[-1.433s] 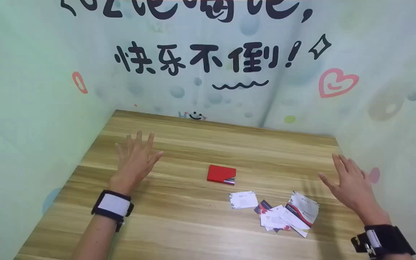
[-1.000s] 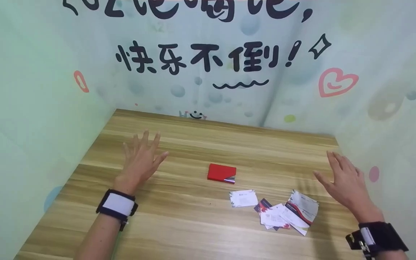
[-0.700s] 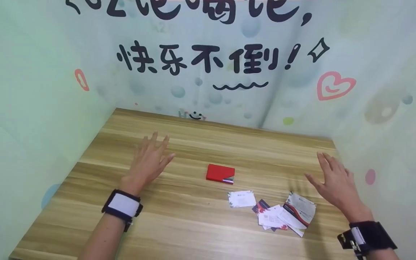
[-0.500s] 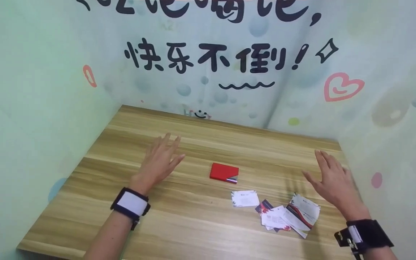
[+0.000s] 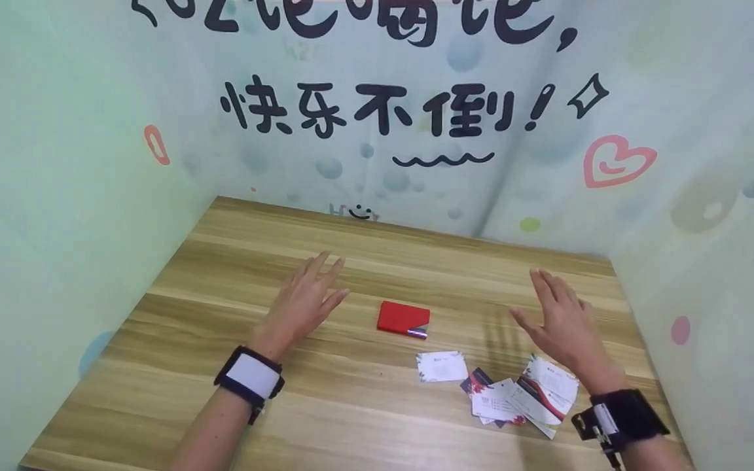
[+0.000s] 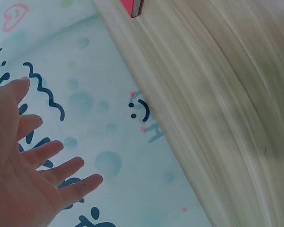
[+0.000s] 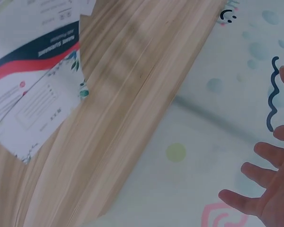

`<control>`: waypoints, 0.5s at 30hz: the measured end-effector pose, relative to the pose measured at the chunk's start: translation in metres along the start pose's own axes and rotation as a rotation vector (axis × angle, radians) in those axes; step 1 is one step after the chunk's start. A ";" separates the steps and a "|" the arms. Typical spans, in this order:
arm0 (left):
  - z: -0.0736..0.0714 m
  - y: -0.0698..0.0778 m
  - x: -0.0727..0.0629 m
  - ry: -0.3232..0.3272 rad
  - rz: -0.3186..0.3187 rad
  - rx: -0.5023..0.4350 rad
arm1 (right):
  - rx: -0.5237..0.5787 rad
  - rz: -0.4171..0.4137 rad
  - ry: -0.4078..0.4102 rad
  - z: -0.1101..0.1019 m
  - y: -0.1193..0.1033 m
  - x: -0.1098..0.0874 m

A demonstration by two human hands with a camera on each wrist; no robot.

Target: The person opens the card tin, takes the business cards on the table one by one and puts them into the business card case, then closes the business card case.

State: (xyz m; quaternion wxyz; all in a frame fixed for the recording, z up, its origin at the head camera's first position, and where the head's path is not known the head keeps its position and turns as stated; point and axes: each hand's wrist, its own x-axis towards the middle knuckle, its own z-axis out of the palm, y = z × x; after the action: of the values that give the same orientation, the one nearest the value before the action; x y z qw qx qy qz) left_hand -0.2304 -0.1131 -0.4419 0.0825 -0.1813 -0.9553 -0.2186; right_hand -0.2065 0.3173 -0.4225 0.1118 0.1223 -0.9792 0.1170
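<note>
1. My left grip [image 5: 302, 304] is spread, thumb and fingers apart, holding nothing; it hangs to the left of the case [image 5: 402, 318] without touching it.
2. My right grip [image 5: 563, 324] is empty too, fingers extended and thumb held away from them, just beyond the upper right of the pile [image 5: 498, 400].
3. The case lies flat on the table [image 5: 324, 418], between my two grips and nearer the left one. I judge it light and stiff, its smooth red face perhaps slippery, so I'd take it by its short edges, thumb against fingers.
4. The single card [image 5: 441, 366] lies on my side of the case, apart from it; the pile fans out to its right, overlapping at angles.
5. The cards should be thin, bendable and easily creased, awkward to get under while flat; I'd pinch one lightly by opposite edges.
</note>
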 end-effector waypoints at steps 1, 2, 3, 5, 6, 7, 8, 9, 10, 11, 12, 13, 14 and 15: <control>0.002 0.000 0.000 0.002 0.005 -0.005 | 0.003 -0.004 0.001 0.001 -0.002 0.001; 0.003 0.001 0.001 0.001 0.008 -0.010 | 0.003 -0.005 0.001 0.003 -0.004 0.002; 0.005 0.001 0.001 0.002 0.012 -0.011 | 0.001 -0.008 0.001 0.004 -0.006 0.003; 0.008 0.001 0.001 0.002 0.019 -0.011 | -0.007 -0.016 0.005 0.005 -0.010 0.006; 0.010 0.001 0.002 0.005 0.024 -0.005 | -0.012 -0.019 0.006 0.006 -0.012 0.008; 0.012 0.002 0.002 0.003 0.028 -0.002 | -0.017 -0.025 0.009 0.007 -0.013 0.009; 0.014 0.002 0.002 0.001 0.035 -0.002 | -0.023 -0.031 0.013 0.008 -0.015 0.011; 0.016 0.003 0.003 -0.001 0.043 0.000 | -0.026 -0.037 0.016 0.010 -0.017 0.012; 0.018 0.004 0.004 -0.003 0.051 0.002 | -0.029 -0.043 0.019 0.011 -0.019 0.013; 0.020 0.006 0.005 -0.002 0.058 0.003 | -0.031 -0.050 0.026 0.013 -0.021 0.015; 0.023 0.007 0.005 0.000 0.067 0.004 | -0.031 -0.057 0.031 0.015 -0.023 0.015; 0.024 0.009 0.006 0.001 0.075 -0.001 | -0.028 -0.061 0.032 0.016 -0.025 0.016; 0.026 0.011 0.007 0.005 0.087 0.002 | -0.024 -0.066 0.037 0.018 -0.027 0.017; 0.028 0.013 0.008 0.011 0.100 0.005 | -0.019 -0.070 0.041 0.020 -0.029 0.018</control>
State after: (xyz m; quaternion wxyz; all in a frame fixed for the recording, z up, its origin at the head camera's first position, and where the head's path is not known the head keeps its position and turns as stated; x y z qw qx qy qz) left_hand -0.2350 -0.0874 -0.4599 0.0989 -0.2274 -0.9451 -0.2128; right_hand -0.2194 0.2809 -0.4310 0.1372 0.1532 -0.9729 0.1062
